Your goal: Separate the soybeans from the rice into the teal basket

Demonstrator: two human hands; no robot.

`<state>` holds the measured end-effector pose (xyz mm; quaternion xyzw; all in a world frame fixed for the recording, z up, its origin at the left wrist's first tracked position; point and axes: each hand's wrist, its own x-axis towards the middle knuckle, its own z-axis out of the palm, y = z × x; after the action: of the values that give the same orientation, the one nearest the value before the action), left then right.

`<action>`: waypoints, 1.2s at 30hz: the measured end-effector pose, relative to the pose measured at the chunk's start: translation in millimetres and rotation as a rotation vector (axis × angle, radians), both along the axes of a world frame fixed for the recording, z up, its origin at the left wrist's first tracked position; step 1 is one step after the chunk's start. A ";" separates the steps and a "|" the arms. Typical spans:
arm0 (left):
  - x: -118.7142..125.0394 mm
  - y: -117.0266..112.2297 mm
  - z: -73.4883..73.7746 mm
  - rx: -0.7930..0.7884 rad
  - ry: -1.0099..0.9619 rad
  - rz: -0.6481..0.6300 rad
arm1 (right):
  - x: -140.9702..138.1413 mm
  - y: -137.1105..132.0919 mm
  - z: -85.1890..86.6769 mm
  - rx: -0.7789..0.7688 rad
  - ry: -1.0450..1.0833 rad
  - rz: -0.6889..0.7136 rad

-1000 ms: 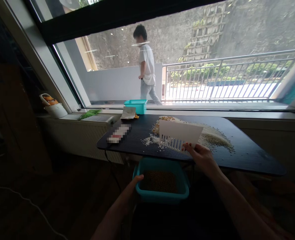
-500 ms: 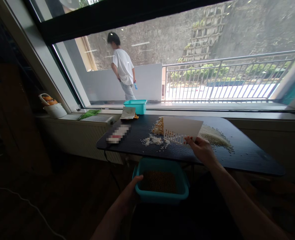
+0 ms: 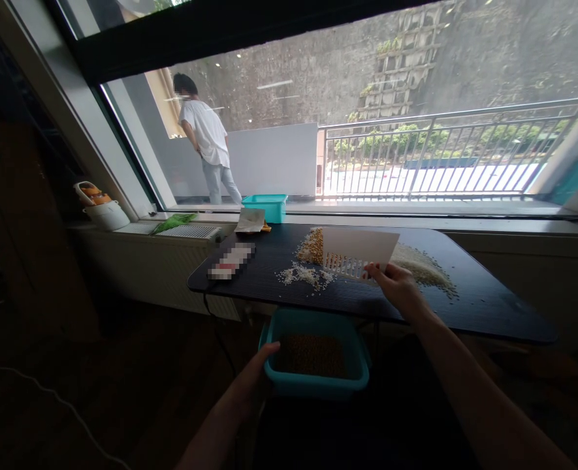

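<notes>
Scraper point(image 3: 362, 247) has moved back across the table point(image 3: 465, 307) to the beans point(image 3: 312, 246), with my right hand point(image 3: 397, 287) clamped on its corner. Rice point(image 3: 304, 275) lies left behind, near the edge. Left hand point(image 3: 259, 369) still grips the tub point(image 3: 313, 386) below. Judgement: sorting midway.

The left hand point(image 3: 258, 371) reaches low, grip closed; the right hand point(image 3: 395, 287) stretches forward, grip pinched.

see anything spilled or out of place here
Yes: loose grain lies bare on the black table, a small white scatter beside the slotted scraper in the right hand, a wider spread behind it. The left hand holds a teal tub below the edge.
</notes>
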<state>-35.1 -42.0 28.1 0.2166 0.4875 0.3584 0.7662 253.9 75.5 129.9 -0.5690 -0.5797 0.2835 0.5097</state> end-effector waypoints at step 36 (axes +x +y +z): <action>-2.7 2.0 -2.6 0.018 -0.042 -0.001 | 0.1 -16.4 7.1 -0.078 -0.005 0.162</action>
<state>-37.9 -40.1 25.5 0.2161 0.4679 0.3671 0.7744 254.0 59.1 137.0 -0.5405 -0.6134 0.3449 0.4611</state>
